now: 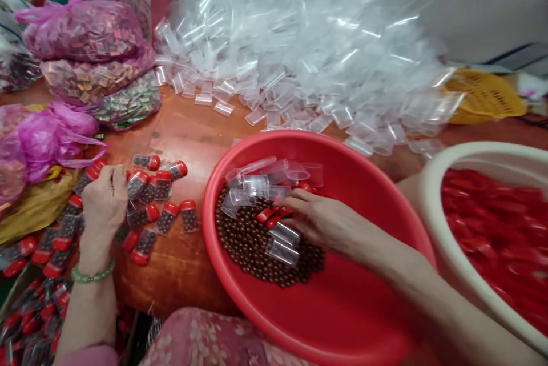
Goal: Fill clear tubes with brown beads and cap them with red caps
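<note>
My left hand (105, 200), a green bead bracelet at its wrist, is closed above the table among small clear containers (166, 217) with red caps and dark balls inside. Its fingers are turned away, so anything in them is hidden. Inside the red basin (363, 172), my right hand (312, 217) closes its fingers around small red caps (274, 216). Two clear plastic tubes (283, 243) lie just below these caps, over a heap of brown balls (252, 246). More empty clear tubes (257, 185) rest on the balls by the basin's far wall.
A large pile of clear tubes (291, 52) covers the table's back. On the right stands a cream tub (432, 183) of red caps (492, 240), with a yellow basket (483, 95) behind. Pink bags (85, 29) sit at left; filled containers (38, 309) fill a box below.
</note>
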A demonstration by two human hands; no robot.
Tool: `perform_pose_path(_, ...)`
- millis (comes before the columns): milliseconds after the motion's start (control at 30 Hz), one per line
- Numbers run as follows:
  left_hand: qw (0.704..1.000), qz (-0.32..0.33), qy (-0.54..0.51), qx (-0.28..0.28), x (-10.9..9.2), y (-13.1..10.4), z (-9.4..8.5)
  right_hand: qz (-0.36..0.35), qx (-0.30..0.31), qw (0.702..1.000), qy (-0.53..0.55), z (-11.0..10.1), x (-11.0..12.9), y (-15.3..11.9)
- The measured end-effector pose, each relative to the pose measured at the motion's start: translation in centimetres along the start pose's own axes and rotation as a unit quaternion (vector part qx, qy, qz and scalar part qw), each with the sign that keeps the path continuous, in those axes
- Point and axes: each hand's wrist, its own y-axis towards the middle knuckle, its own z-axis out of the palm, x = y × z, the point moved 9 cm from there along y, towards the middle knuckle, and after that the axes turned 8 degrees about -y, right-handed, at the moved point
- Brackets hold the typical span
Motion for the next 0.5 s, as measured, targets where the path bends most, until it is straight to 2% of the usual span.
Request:
perform_pose_path(67, 1.000, 0.008, 0.022, -0.001, 0.5, 0.2, -0.2, -0.003, 0.037, 0.999, -0.030, 1.2, 0.8, 0.7)
perform_pose_path(133, 0.999, 0.032, 0.006, -0.003, -0.4, -0.4, -0.2, -0.004, 0.063, 0.997, -0.048, 2.0, 1.7, 1.3)
perform_pose_path(233, 0.991, 0.089, -0.100, 0.029, -4.0, -2.8, 0.9, 0.012, 0.068, 0.995, -0.066, 2.4, 2.2, 1.9)
perform_pose_path(300, 0.968, 0.135, -0.205, 0.060, -7.2, -5.0, 1.8, 0.021, 0.067, 0.994, -0.080, 2.6, 2.0, 1.8)
perform_pose_path(367, 0.944, 0.182, -0.262, 0.088, -10.1, -7.4, 2.7, 0.030, 0.061, 0.993, -0.096, 2.3, 1.8, 1.5)
perform_pose_path(433, 0.927, 0.211, -0.287, 0.113, -12.1, -9.2, 3.7, 0.042, 0.046, 0.992, -0.111, 1.6, 1.9, 1.3)
perform_pose_path(500, 0.922, 0.230, -0.291, 0.107, -13.1, -10.3, 4.4, 0.037, 0.027, 0.993, -0.112, 0.6, 2.8, 1.4)
